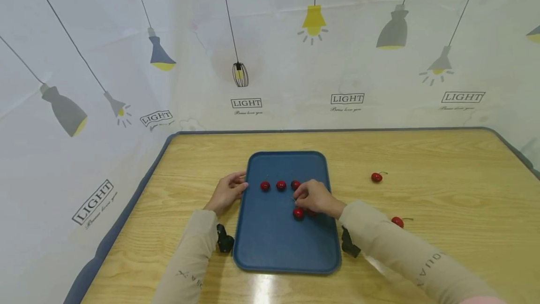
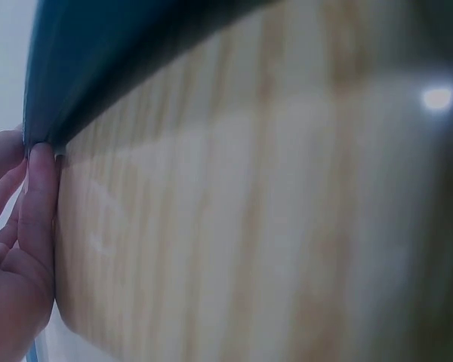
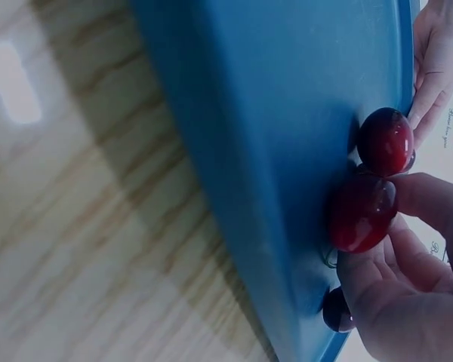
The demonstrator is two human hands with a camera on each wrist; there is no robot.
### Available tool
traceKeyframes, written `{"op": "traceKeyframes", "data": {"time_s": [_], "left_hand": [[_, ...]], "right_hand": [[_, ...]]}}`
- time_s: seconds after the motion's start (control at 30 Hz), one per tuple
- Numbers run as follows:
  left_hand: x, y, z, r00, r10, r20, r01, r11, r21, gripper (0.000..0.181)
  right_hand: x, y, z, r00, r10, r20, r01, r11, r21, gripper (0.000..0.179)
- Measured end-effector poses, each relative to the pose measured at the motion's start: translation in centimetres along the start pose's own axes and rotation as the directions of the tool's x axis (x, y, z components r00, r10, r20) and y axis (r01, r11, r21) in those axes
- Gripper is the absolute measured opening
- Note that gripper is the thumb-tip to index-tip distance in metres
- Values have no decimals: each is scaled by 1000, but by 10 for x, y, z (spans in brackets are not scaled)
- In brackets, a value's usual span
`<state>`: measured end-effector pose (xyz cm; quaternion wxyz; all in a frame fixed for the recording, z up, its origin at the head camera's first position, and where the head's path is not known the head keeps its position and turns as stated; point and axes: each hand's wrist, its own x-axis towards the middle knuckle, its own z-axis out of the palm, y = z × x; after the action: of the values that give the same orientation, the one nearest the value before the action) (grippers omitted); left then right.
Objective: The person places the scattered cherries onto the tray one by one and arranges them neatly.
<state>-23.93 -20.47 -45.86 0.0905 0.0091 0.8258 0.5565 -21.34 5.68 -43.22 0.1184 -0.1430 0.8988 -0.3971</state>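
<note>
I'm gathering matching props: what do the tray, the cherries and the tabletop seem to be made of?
Tray: probably moulded plastic with a satin finish, judging by its even blue and smooth rounded rim.
Cherries: glossy dark red with bright highlights; real fruit or plastic imitations, the look leaves that open.
Tabletop: pale wood or wood-print laminate, glossy, from the grain and bright reflections.

"What do I have on my feed?"

"One blue tray (image 1: 272, 245), flat, round-cornered, its length running twelve to six. Across its upper half I see a row of three glossy red cherries (image 1: 281, 185), from eleven to just past twelve."

"And the rest?"

"Towards three on the tray, an inner cherry (image 1: 298, 213) sits beside an outer cherry (image 1: 311, 213), partly hidden. Off the tray, on the worktop (image 1: 464, 177), I count one stemmed cherry (image 1: 377, 178) around two, another cherry (image 1: 397, 222), also stemmed, at three."
</note>
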Motion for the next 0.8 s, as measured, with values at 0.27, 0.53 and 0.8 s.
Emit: {"op": "traceKeyframes", "data": {"time_s": [0.27,0.53,0.8], "left_hand": [[-2,1,1,1000,-7,0,7,1000,-9,41],[-1,0,1,1000,-16,-3,16,1000,-8,42],[-1,0,1,1000,-8,-7,8,1000,-7,41]], "right_hand": [[-1,-2,0,1000,17,-6,-17,1000,-6,11],[-3,-4,0,1000,30,-6,-29,999,14,10],[0,-3,-1,1000,9,-8,-9,1000,-3,10]]}}
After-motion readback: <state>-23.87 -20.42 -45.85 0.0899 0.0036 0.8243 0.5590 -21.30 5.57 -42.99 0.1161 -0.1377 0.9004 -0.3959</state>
